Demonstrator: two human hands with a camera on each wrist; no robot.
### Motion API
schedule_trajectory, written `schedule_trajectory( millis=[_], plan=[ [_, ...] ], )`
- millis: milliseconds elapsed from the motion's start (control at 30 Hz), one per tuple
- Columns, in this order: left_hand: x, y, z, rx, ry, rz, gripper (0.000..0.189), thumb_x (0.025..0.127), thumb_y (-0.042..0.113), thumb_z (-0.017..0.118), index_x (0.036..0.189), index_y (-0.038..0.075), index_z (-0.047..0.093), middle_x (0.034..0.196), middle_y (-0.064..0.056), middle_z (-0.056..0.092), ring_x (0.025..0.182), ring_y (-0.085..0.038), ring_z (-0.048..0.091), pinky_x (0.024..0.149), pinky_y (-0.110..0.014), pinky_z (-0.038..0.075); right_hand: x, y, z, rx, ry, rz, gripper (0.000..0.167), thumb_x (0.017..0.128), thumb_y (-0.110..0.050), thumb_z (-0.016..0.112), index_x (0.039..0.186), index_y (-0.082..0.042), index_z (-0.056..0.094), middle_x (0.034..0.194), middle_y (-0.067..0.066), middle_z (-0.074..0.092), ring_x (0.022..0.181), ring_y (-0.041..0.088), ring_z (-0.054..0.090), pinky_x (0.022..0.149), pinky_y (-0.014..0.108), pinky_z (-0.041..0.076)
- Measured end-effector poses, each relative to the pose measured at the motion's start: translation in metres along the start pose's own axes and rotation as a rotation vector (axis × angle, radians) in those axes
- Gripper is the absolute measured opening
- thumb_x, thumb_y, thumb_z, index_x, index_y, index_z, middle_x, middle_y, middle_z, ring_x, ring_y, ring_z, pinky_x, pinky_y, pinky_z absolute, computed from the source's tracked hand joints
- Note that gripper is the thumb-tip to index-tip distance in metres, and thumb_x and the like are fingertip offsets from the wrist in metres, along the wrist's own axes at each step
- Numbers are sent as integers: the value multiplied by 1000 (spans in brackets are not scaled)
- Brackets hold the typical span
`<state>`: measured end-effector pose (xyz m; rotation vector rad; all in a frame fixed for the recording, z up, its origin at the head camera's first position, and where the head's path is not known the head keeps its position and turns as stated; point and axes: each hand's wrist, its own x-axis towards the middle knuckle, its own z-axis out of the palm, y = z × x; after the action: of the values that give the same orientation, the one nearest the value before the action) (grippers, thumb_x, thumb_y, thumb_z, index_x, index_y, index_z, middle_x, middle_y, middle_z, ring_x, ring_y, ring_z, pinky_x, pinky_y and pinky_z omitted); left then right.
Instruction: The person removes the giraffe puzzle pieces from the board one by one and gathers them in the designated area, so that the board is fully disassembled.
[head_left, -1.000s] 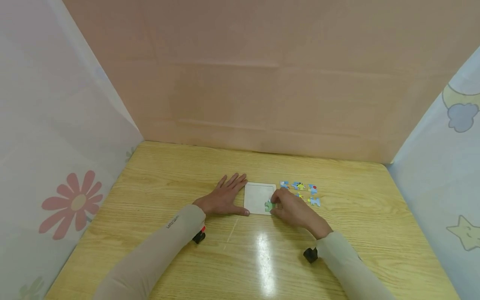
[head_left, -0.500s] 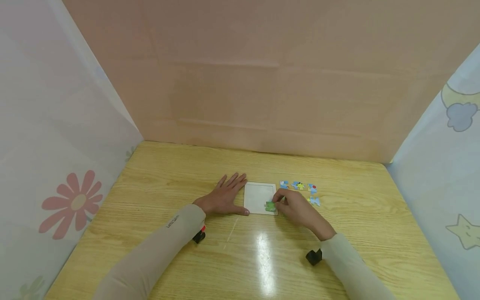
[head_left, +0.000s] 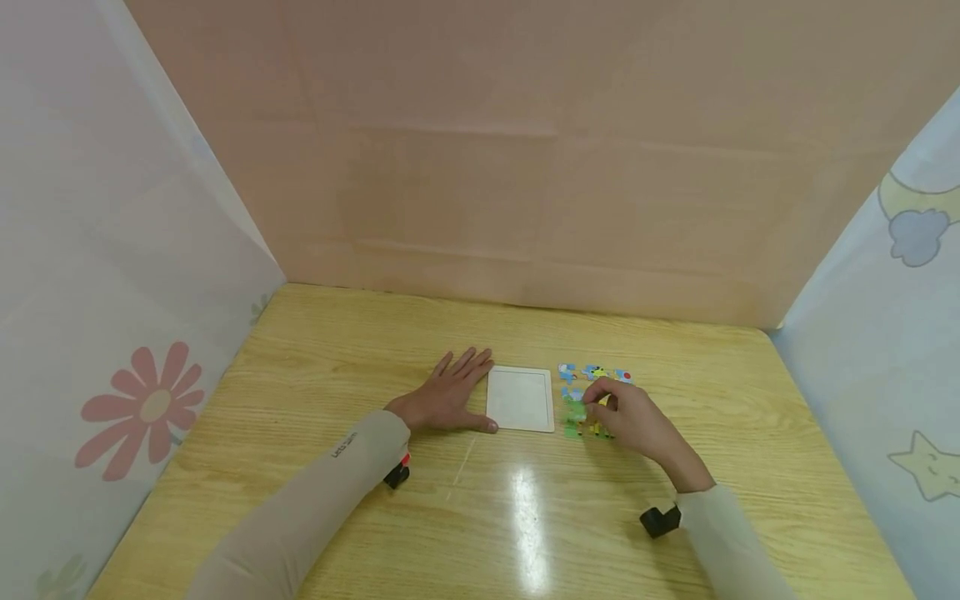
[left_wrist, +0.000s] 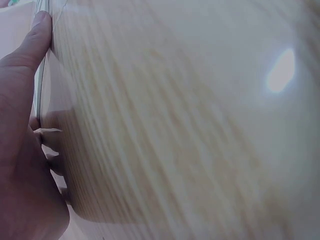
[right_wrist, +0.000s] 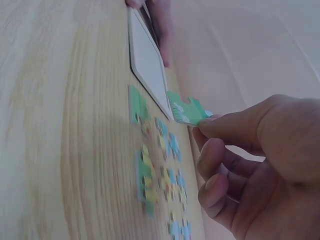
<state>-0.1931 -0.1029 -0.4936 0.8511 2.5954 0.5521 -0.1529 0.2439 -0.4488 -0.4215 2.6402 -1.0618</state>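
Observation:
My right hand (head_left: 630, 419) pinches a green jigsaw piece (right_wrist: 186, 109) between thumb and forefinger, raised above the other pieces, as the right wrist view shows. Under and around it several loose jigsaw pieces (head_left: 597, 372), blue, yellow and green, lie in rough rows on the table. To their left sits a square white puzzle tray (head_left: 520, 400) with a thin inner outline and nothing in it. Flat on the table, my left hand (head_left: 447, 398) spreads its fingers along the tray's left edge, thumb at the lower left corner. In the left wrist view its thumb (left_wrist: 35, 42) lies against that edge.
The wood-grain table (head_left: 360, 333) reaches back to a brown backdrop (head_left: 450, 167). Patterned cloth walls (head_left: 67, 250) stand on both sides. A bright light reflection falls on the table in front of the tray.
My right hand has lifted the green piece off the tray's lower right corner and carried it right, over the loose pieces. The left hand stays in place.

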Motion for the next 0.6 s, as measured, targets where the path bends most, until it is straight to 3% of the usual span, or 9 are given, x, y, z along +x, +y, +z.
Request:
schedule_trajectory(
  millis=[300,600],
  plan=[
    [1,-3,3,-5,17,9,113,93,72,67,173,13,13,183,-2,-1,171,-27,-6,137,-59,-6,-19,17,-16,-20,79,47,9,106,-12,65,111,-7,70,84,8,67,65,7,48,57,24,43],
    [2,-5,4,7,10,10,114,93,74,66,173,14,12,183,-1,-3,171,-26,-8,137,-58,-7,-34,33,-24,-35,104,69,8,106,-11,64,112,-7,69,96,8,69,61,6,45,56,24,42]
  ],
)
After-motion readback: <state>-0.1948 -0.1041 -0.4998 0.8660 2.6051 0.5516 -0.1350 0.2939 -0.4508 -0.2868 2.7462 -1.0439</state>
